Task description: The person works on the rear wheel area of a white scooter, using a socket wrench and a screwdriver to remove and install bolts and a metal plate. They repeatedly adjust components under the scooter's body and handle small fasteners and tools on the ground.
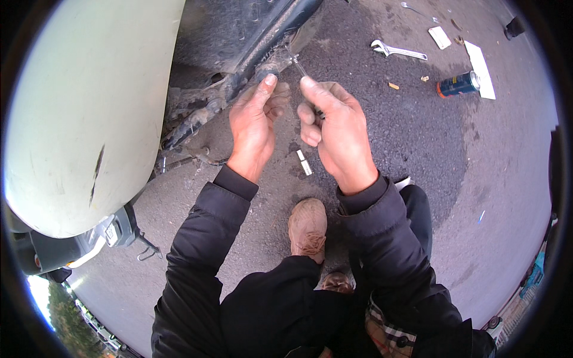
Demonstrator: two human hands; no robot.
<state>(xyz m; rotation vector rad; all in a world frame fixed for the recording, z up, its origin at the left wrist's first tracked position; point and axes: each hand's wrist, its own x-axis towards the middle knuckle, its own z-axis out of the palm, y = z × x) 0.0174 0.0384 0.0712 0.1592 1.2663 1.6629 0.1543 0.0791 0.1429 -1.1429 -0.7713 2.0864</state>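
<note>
My right hand (340, 122) is closed, thumb on top, round a thin metal rod (297, 63) whose far end meets the dirty metal parts at the vehicle's lower edge. The rod's exact kind cannot be made out. Close to its left, my left hand (258, 122) has its fingers curled and its thumb raised against a dark part under the vehicle. Whatever sits inside those fingers is hidden. Grimy linkage (203, 113) runs beside the left hand, below a dark panel (221, 36). At left bulges the pale body panel (89, 107), marked by a dark scratch.
On the asphalt at right lie an adjustable wrench (399, 51), a blue spray can (458, 85) on its side, a white sheet (480, 68) and a small white box (439, 37). A pale stick (304, 162) lies ahead of my shoe (307, 230). Parked cars show at lower left.
</note>
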